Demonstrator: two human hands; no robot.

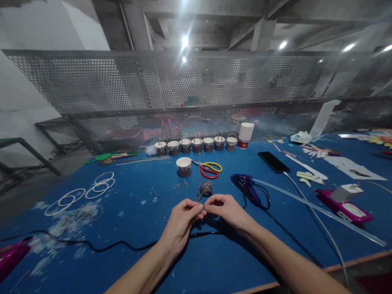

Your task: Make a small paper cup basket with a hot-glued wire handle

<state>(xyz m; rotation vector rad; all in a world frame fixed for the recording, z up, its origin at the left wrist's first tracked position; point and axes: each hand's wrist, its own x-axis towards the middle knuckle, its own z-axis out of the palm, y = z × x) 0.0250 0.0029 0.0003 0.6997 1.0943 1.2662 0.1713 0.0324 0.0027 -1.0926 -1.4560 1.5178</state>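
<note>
Hands, left: the left hand [183, 219] is drawn into a tight pinch, thumb against forefinger, and looks to have hold of the grey strand [199, 177].
Hands, right: the right hand [227, 210] has thumb and forefinger closed at the tips, nearly meeting the left. I read it as gripping the same yarn; the contact itself is too small for me to see.
Strand: rises from the fingertips, crosses the scissors [203, 165]. Lying flat or lifted, I cannot tell.
Ball: the yarn ball [206, 188] sits on the surface [128, 204] just beyond the fingertips.
Single cup: one wrapped cup [184, 168] stands upright beyond the ball, a little left, just beside the scissors' tips.
Row: more wrapped cups [197, 145] line up by the perforated screen [116, 98]; the rightmost shows a looped handle.
Right flank: glue gun [250, 191] lies on its side, phone [273, 162] beyond it; both well apart from the strand.
Step in hand: by my judgement, fine twisting or knotting of the yarn.
Next move: calls, I think, for firm, even pinches and small finger turns, with slack clear of the scissors.
</note>
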